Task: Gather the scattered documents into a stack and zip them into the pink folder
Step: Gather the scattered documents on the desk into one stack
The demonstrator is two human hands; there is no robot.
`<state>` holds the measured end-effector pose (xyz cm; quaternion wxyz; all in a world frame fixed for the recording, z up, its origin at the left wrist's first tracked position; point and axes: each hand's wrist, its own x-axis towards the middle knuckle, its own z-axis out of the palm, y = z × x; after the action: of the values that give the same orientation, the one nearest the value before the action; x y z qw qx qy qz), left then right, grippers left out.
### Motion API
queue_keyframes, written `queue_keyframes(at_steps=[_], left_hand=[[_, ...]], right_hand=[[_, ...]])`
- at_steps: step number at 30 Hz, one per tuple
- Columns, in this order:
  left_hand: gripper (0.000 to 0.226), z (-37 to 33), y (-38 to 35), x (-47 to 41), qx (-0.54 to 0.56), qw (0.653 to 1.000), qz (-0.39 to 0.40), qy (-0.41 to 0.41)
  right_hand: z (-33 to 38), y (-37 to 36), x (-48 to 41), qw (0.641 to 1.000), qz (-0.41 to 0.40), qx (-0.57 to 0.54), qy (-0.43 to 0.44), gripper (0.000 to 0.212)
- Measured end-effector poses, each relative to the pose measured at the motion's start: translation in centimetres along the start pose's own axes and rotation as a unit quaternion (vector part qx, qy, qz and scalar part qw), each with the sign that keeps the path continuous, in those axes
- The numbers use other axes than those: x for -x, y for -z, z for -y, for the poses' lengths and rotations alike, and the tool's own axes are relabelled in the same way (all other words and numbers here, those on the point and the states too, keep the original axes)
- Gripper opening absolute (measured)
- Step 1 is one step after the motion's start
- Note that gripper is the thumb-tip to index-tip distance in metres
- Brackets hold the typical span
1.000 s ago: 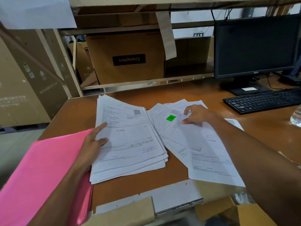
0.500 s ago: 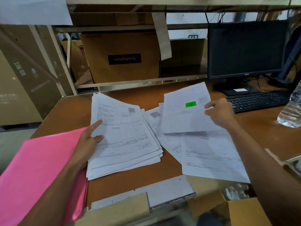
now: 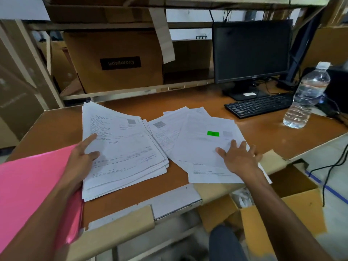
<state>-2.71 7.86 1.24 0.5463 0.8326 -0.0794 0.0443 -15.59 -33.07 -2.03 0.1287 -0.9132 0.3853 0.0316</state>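
The sheet with the green label (image 3: 213,133), held up off the bench half a second ago, now lies flat on the loose documents (image 3: 169,129), and the right hand (image 3: 239,157) that carried it has come down on top of it. The left hand (image 3: 81,161) has not shifted.

Nearest, at the left edge, the pink folder (image 3: 28,185) lies on the bench (image 3: 188,98) under the left forearm, its right side tucked beneath the stack of documents (image 3: 122,147). The left hand rests on the stack's left edge with forefinger and thumb laid out straight on the top page; its other fingers are hidden. The stack is roughly squared, its lower sheets fanned a little at the near right corner.

To the right, the right hand presses flat with fingers spread wide on the near part of the labelled sheet, gripping nothing. The loose documents beneath it overlap at odd angles and touch the stack's right side.

Below the bench edge on the right stands an open cardboard carton (image 3: 301,204). Further back are a black keyboard (image 3: 258,105) and a clear water bottle (image 3: 307,97), upright and well apart from the papers. Behind them stand a dark monitor (image 3: 252,51) and, on a shelf, a brown box (image 3: 116,61) with its label upside down.
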Motion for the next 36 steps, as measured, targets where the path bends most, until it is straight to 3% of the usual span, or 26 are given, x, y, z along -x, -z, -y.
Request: queue_keyframes(at_steps=[5, 9, 13, 17, 23, 28, 33, 36], left_hand=[[0.058, -0.2, -0.1, 0.1, 0.003, 1.0, -0.001, 0.005], [0.058, -0.3, -0.1, 0.3, 0.002, 1.0, 0.0, 0.0], [0.057, -0.1, -0.2, 0.2, 0.006, 1.0, 0.0, 0.0], [0.058, 0.4, 0.1, -0.2, -0.006, 1.0, 0.005, -0.01], [0.058, 0.8, 0.2, -0.4, -0.004, 1.0, 0.009, -0.012], [0.059, 1.2, 0.4, -0.8, -0.002, 1.0, 0.011, -0.009], [0.058, 1.3, 0.4, -0.8, 0.007, 1.0, 0.008, -0.007], [0.056, 1.3, 0.3, -0.8, 0.012, 1.0, 0.012, -0.008]], right_hand=[[1.5, 1.4, 0.1, 1.0, -0.002, -0.018, -0.01, 0.077], [0.7, 2.7, -0.7, 0.988, -0.079, -0.126, 0.031, 0.055], [-0.1, 3.7, -2.0, 0.964, -0.084, -0.247, 0.052, 0.044], [-0.1, 3.8, -2.6, 0.953, -0.129, -0.266, 0.066, 0.015], [0.3, 4.0, -3.3, 0.908, -0.203, -0.347, 0.12, 0.02], [1.3, 4.2, -4.2, 0.894, -0.161, -0.396, 0.135, 0.033], [2.6, 3.6, -5.2, 0.911, -0.131, -0.355, 0.164, 0.033], [3.4, 4.3, -5.3, 0.893, -0.146, -0.383, 0.187, 0.031]])
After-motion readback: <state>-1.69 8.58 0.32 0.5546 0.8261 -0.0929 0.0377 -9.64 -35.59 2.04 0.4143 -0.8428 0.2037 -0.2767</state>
